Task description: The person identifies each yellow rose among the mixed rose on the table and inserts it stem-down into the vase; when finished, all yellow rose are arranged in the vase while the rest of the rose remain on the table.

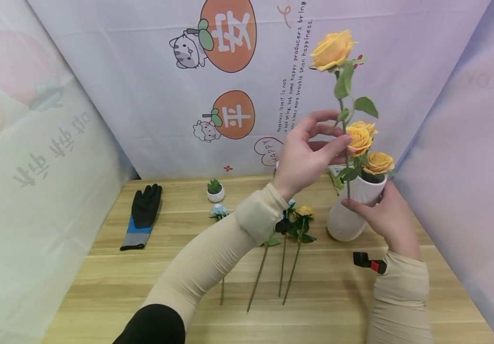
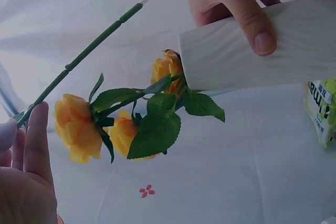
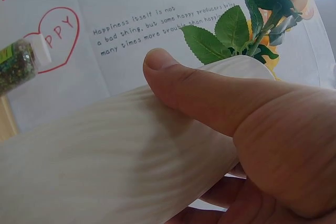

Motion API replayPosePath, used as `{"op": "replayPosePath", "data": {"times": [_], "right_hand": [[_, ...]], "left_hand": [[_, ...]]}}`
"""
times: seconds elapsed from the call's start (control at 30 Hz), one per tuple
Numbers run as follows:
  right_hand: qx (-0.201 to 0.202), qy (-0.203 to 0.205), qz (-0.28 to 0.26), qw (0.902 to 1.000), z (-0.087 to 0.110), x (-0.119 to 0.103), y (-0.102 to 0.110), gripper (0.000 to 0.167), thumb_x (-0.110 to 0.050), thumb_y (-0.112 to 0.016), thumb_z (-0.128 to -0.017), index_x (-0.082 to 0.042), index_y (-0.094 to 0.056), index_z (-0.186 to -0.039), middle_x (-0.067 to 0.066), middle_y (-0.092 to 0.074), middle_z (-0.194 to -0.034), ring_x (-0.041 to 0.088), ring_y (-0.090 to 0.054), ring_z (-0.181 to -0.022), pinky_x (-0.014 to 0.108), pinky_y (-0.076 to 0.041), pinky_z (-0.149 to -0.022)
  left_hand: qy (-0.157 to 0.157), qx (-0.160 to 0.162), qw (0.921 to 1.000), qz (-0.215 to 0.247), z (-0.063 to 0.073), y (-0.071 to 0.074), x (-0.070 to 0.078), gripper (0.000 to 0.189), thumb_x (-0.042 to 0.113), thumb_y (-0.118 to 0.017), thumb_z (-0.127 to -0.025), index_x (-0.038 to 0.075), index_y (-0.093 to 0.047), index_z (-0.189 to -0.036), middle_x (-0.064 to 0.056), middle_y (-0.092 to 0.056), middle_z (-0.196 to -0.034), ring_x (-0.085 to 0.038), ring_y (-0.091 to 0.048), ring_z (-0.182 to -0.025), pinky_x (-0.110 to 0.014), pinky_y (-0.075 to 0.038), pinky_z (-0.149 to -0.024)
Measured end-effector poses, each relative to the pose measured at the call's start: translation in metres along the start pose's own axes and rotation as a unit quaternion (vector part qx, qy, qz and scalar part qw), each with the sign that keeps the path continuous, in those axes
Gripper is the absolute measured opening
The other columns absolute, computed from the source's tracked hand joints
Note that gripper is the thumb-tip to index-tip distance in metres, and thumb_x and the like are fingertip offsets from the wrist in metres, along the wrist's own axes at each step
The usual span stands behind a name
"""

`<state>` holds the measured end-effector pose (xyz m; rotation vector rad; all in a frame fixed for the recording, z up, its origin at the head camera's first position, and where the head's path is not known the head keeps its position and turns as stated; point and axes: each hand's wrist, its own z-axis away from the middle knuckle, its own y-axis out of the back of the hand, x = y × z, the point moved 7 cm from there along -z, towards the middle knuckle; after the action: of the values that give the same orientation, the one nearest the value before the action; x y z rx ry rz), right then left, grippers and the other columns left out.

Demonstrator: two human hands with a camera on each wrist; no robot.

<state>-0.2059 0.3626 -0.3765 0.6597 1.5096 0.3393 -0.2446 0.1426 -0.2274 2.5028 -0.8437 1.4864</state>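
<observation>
My left hand (image 1: 305, 153) pinches the green stem of a yellow rose (image 1: 332, 50), bloom up, in front of the vase's mouth in the head view. The bare lower end of that stem (image 2: 92, 48) shows in the left wrist view, apart from the vase. My right hand (image 1: 391, 217) grips a white ribbed vase (image 1: 347, 217) near its rim, thumb on the near side, and the vase leans to the right. Several yellow roses (image 1: 378, 163) with green leaves (image 2: 156, 134) stand in it. The right fingers behind the vase are mostly hidden.
Several flowers, among them a blue one (image 1: 219, 210) and a yellow one (image 1: 305, 211), lie mid-table. A potted succulent (image 1: 215, 190) and a work glove (image 1: 142, 217) are left. A black-and-red object (image 1: 369, 263) lies near the vase. A capped bottle (image 3: 21, 65) stands behind.
</observation>
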Motion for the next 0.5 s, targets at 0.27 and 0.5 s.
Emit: {"op": "replayPosePath", "data": {"times": [0.27, 0.5], "right_hand": [[0.002, 0.014, 0.003, 0.9999, -0.001, -0.002, 0.001, 0.116, -0.049, -0.091, -0.087, -0.007, -0.023, -0.17, 0.029, -0.043, -0.162, 0.054, -0.045, -0.144, 0.078, -0.039, -0.11], [0.008, 0.02, 0.003, 0.9998, -0.001, -0.001, 0.002, 0.115, -0.048, -0.092, -0.087, -0.006, -0.024, -0.17, 0.03, -0.045, -0.159, 0.053, -0.047, -0.142, 0.078, -0.04, -0.11]], "left_hand": [[-0.025, 0.041, 0.9988, 0.003, -0.019, -0.011, -0.021, 0.036, -0.005, -0.075, -0.099, 0.003, -0.063, -0.132, -0.014, -0.068, -0.106, -0.014, -0.077, -0.08, -0.041, -0.068, -0.078], [-0.039, 0.064, 0.9971, -0.012, -0.024, -0.015, -0.033, 0.034, -0.004, -0.074, -0.1, 0.005, -0.063, -0.131, -0.013, -0.066, -0.105, -0.01, -0.076, -0.08, -0.038, -0.068, -0.078]]}}
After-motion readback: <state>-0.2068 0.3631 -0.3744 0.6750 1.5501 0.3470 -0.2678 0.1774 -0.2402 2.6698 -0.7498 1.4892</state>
